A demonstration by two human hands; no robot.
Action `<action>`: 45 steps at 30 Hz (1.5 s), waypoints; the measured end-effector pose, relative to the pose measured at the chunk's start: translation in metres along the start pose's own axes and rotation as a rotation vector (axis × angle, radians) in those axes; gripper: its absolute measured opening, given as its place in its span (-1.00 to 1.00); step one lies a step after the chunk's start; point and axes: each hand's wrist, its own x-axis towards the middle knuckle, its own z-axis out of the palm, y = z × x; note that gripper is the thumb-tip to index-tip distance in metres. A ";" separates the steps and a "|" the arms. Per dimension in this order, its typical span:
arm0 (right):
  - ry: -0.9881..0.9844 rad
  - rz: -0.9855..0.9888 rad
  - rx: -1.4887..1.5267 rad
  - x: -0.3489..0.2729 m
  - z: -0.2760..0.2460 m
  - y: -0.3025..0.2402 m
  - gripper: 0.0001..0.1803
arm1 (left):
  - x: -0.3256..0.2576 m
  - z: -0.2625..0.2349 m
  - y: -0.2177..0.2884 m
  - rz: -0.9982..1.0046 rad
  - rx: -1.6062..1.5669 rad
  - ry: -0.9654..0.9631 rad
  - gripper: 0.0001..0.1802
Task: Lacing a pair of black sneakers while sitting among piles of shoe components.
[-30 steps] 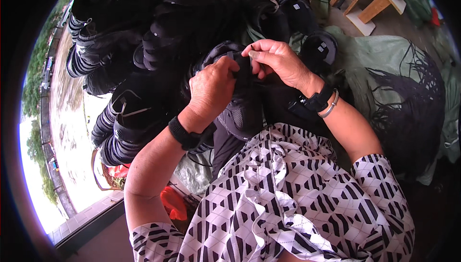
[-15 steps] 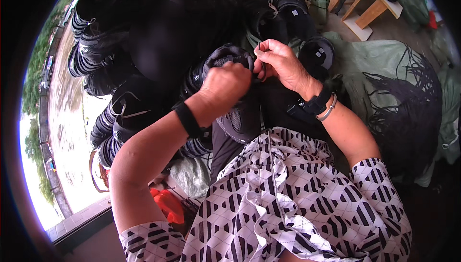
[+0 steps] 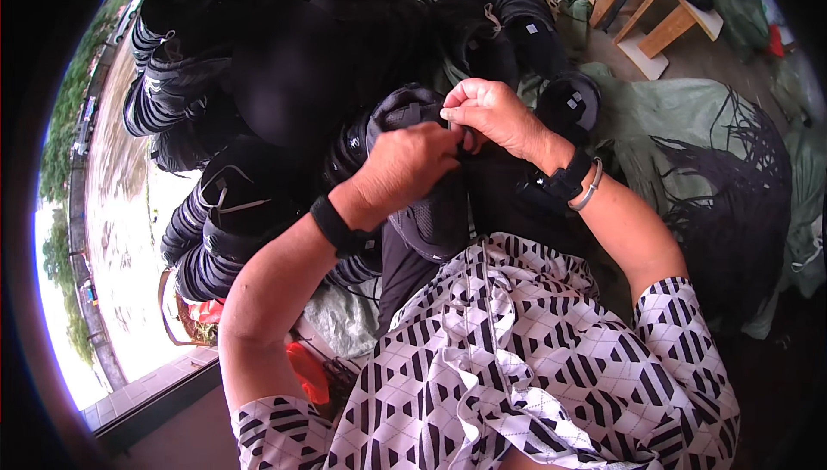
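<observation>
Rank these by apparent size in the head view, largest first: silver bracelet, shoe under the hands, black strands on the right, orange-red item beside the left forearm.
1. Black strands
2. Shoe, partly covered by the left hand
3. Orange-red item
4. Silver bracelet

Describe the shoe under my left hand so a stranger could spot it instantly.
Find the black-and-white patterned shirt; just beyond its hem lies a dark shoe, rounded toe facing the shirt. Unlike the nested shoe stacks leftward, it sits singly, mesh showing below the left hand.
</observation>
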 end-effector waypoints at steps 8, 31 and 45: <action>-0.015 0.047 -0.034 0.002 0.001 -0.007 -0.89 | -0.034 0.019 0.045 0.259 -0.248 -0.008 -0.84; -0.223 -0.365 -1.169 0.001 0.018 -0.021 -0.92 | -0.023 -0.015 -0.023 -0.135 0.287 -0.005 -0.86; 0.076 -0.376 -0.973 -0.009 0.035 0.008 -0.93 | -0.023 -0.013 -0.027 -0.116 0.243 0.025 -0.88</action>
